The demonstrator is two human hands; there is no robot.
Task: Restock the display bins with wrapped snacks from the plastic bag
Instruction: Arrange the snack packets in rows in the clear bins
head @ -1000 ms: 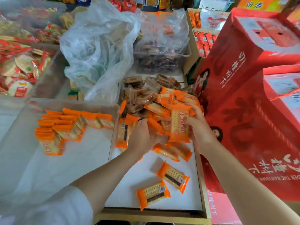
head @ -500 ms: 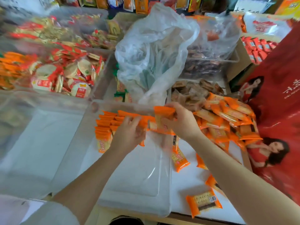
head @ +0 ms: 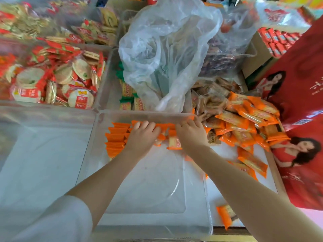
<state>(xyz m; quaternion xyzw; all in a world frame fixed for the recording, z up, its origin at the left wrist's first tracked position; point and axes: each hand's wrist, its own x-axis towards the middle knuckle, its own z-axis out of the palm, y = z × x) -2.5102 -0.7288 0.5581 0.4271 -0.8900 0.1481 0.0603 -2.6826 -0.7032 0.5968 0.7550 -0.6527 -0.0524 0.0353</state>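
A clear display bin (head: 208, 198) lies in front of me with a row of orange wrapped snacks (head: 115, 138) along its far wall. My left hand (head: 142, 137) and my right hand (head: 189, 135) are both down in the bin at that wall, fingers curled on orange packets (head: 173, 143) between them. A pile of orange and brown wrapped snacks (head: 244, 123) lies on the white surface to the right. The crumpled clear plastic bag (head: 166, 49) stands just behind the bin.
Bins of round rice crackers (head: 52, 81) fill the left. Green-wrapped snacks (head: 125, 95) sit under the bag. Red gift boxes (head: 300, 119) wall off the right side. Loose orange packets (head: 251, 163) lie on the white surface, one (head: 225, 215) near the front edge.
Both hands carried orange packets from the right-hand pile leftward into the clear bin and lowered them to the row at its far wall. The camera view swung left.
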